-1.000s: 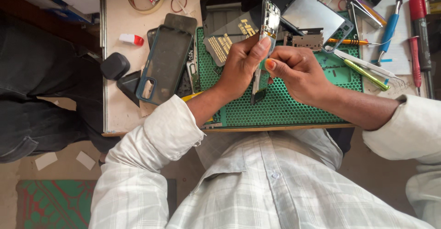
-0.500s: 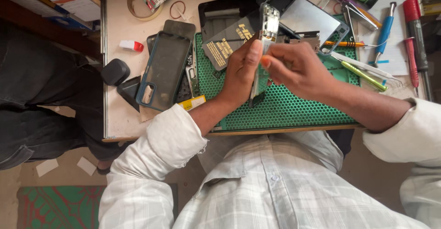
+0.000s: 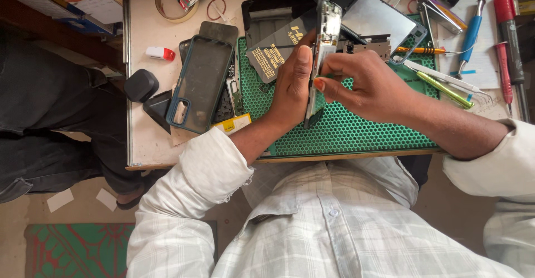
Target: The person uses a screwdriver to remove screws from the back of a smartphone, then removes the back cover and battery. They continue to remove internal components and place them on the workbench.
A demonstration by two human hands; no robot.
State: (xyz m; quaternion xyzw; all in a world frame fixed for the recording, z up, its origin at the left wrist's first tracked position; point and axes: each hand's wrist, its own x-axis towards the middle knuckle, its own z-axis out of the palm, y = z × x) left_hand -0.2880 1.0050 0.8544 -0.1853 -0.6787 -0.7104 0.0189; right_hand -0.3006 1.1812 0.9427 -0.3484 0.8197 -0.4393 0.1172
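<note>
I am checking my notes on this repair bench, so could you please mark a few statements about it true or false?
1. The left hand holds the phone frame on edge above the green mat. True.
2. The right hand rests flat on the mat. False: it is raised, fingertips pinching at the frame's edge.
3. A dark phone case lies left of the mat. True.
4. The blue screwdriver lies left of the case. False: it lies on the right of the bench.
</note>
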